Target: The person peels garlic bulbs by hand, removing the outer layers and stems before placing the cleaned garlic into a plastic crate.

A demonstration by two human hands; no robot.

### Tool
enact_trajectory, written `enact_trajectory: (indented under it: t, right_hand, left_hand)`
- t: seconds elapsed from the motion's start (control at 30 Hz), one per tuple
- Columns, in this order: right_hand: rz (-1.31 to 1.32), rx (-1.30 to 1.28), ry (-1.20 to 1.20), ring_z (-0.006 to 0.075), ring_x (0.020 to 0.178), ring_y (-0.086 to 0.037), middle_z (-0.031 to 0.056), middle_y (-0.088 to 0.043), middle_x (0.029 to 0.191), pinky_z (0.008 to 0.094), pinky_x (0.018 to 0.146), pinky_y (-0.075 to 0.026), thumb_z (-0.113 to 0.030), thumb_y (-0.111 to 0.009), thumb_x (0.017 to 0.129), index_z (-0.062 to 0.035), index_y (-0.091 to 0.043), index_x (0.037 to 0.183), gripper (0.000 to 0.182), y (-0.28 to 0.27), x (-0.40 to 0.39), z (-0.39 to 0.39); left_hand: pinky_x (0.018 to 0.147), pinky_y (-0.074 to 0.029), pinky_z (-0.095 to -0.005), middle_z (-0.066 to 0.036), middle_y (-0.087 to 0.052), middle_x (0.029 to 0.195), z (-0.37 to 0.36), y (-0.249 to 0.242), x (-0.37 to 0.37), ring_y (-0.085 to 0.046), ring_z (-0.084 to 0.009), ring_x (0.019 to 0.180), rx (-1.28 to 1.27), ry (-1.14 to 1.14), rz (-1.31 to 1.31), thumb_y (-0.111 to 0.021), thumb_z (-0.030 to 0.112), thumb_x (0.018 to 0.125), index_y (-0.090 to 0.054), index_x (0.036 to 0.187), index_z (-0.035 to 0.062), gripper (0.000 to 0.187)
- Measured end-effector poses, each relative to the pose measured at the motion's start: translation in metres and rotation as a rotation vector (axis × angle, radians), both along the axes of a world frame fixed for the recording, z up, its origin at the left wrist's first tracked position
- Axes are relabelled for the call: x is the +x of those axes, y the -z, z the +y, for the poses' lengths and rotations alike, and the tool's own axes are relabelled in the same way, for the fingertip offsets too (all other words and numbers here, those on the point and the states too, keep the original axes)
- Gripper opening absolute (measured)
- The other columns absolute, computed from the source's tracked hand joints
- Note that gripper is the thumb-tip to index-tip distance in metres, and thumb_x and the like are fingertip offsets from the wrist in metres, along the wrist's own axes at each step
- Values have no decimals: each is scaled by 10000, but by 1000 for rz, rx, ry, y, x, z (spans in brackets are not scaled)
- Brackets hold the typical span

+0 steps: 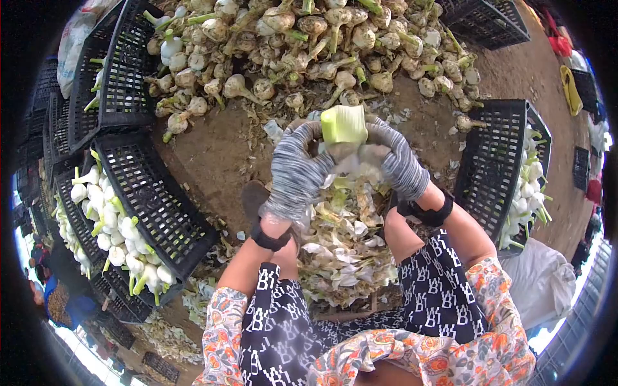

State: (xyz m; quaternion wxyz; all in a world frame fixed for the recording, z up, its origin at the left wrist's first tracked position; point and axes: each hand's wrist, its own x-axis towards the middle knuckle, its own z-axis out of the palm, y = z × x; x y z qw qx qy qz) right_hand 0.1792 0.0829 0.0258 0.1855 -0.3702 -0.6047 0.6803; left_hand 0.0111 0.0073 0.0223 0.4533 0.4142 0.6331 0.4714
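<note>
Hands in mottled gray knit gloves meet at the center of the head view, in front of the seated person's bent knees. Left hand (pixel 296 170) and right hand (pixel 402 164) each have a closed grip on opposite sides of a garlic stem (pixel 347 125), thick, pale green and cut across, which stands up between them; below it, motion blur hides the lower part and the thumbs. Directly beneath the hands, between the legs, lies a heap of papery peelings (pixel 341 257), white, yellow and brown. Beyond the hands, a large pile of soil-stained garlic (pixel 277 58) with short stalks spreads over the bare brown ground (pixel 206 154). To the left, a black plastic crate (pixel 151 193) leans at an angle, with clean white bulbs (pixel 116 231) visible beside its slatted face, and more crates (pixel 132 64) stand farther up. To the right, another tilted crate (pixel 492 161) has white bulbs (pixel 529 180) showing along its far side, near a bulky white sack (pixel 541 283).
</note>
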Motion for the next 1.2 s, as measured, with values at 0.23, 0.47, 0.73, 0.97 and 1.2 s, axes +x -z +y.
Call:
enact_trajectory:
  t: [0.23, 0.47, 0.73, 0.97, 1.2]
  right_hand:
    - [213, -583, 240, 150, 637, -573, 74, -608, 812, 288, 560, -494, -134, -515, 831, 7, -548, 969, 200, 0, 0, 13]
    - [129, -473, 148, 129, 557, -541, 73, -588, 729, 250, 478, -453, -189, -530, 831, -7, -559, 899, 196, 23, 10, 25]
    - [216, -517, 57, 198, 810, -597, 158, -594, 955, 285, 680, -507, -173, -565, 759, 67, -497, 1111, 432, -8, 66, 23]
    - [-524, 718, -343, 352, 961, -547, 197, -481, 1168, 366, 807, -466, -326, -677, 713, -65, -492, 1155, 546, 23, 5, -6]
    - [-207, 642, 49, 324, 801, -581, 159, -591, 889, 374, 683, -477, -129, -610, 750, -44, -564, 985, 254, 37, -28, 15]
  left_hand:
    - [754, -463, -257, -41, -615, 897, -7, -1, -18, -567, -117, 838, 102, 133, -185, -655, 74, 778, -599, 961, 30, 197]
    - [839, -466, -364, -85, -587, 978, -13, 21, -29, -566, -222, 957, 143, 65, -874, -668, 194, 776, -553, 1018, 48, 305]
    - [886, -458, -488, -139, -533, 1163, -24, 49, -31, -531, -288, 1060, 0, -195, -1443, -594, 176, 819, -498, 1165, 90, 370]
    - [828, -492, -389, -126, -563, 1114, -21, 54, -36, -551, -250, 1017, -152, -543, -1424, -539, 181, 857, -487, 1159, 25, 344]
    - [792, -538, -423, -143, -568, 1077, -22, 30, -22, -594, -267, 938, -124, -432, -1203, -562, 185, 850, -489, 1096, 37, 296]
